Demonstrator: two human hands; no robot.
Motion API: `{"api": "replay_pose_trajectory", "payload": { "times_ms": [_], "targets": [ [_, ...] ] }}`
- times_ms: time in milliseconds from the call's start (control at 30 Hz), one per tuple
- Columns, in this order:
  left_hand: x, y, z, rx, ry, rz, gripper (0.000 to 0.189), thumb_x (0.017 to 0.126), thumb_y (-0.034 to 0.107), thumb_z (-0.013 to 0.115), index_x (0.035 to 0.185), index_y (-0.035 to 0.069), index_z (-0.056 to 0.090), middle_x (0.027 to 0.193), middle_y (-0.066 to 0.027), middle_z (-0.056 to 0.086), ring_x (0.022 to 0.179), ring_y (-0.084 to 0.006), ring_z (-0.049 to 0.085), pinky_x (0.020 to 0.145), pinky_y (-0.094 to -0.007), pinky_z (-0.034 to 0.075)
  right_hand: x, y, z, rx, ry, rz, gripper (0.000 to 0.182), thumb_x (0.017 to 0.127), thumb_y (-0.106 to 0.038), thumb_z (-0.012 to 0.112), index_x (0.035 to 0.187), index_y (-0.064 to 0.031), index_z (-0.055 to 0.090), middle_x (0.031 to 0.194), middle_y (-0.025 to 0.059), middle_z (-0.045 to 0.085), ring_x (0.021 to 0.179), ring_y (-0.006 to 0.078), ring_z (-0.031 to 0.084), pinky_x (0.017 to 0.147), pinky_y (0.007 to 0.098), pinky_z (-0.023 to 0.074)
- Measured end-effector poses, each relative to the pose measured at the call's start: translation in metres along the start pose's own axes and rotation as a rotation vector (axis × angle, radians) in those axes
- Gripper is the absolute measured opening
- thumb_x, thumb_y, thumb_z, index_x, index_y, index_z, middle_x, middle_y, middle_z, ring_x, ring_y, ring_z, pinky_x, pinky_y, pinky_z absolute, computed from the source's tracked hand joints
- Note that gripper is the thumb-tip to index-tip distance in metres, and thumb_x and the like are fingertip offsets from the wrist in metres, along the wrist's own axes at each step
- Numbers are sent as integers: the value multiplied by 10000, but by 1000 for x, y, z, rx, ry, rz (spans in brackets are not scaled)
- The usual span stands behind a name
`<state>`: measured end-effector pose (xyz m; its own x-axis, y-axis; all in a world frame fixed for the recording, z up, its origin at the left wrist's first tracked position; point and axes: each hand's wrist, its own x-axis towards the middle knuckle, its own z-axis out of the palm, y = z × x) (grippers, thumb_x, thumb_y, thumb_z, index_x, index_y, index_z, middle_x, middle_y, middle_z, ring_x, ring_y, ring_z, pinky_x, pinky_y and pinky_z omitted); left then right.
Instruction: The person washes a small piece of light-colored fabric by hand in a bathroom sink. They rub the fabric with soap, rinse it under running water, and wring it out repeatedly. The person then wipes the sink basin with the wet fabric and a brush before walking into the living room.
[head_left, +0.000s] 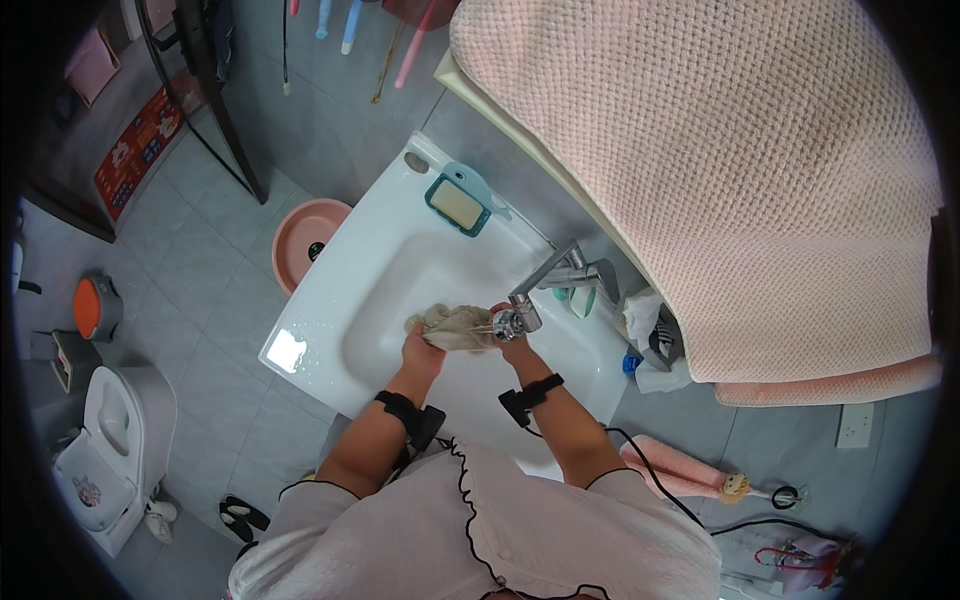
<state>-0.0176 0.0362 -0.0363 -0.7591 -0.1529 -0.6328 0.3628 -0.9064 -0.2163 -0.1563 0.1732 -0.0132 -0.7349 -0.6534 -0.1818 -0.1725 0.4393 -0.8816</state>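
Note:
A crumpled beige cloth (457, 328) hangs over the basin of a white ceramic sink (390, 247), stretched between both hands. My left hand (421, 352) grips its left end. The other end is in my right hand (513, 341), which the swivel head of a chrome faucet (517, 319) partly hides. Thin streams of water run from the faucet head onto the cloth. On the sink's back rim rests a bar of pale soap (457, 204) in a teal soap dish (437, 201).
A pink plastic basin (300, 232) stands beyond the sink's left edge. Something covered by a pink waffle-weave cloth (712, 187) juts in at upper right. A white toilet (139, 420) stands at left. A black cable (645, 457) runs beside my right arm; a pink towel (667, 469) hangs nearby.

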Motion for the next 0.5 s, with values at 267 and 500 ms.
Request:
{"api": "replay_pose_trajectory", "payload": {
  "times_ms": [267,500],
  "targets": [
    [-10,6,15,56,23,-28,508,967,433,259,1161,20,480,1160,-117,528,1065,-272,523,936,-376,425,-26,-92,40,138,15,241,168,817,-110,523,980,-71,535,885,53,576,821,166,550,685,293,445],
    [-21,-24,37,408,-154,82,466,967,417,296,1097,25,510,1071,-104,551,1006,-218,535,875,-345,445,-26,-140,75,-445,195,95,323,862,-403,530,930,-88,504,878,139,553,802,316,559,698,418,432]
  ]
}}
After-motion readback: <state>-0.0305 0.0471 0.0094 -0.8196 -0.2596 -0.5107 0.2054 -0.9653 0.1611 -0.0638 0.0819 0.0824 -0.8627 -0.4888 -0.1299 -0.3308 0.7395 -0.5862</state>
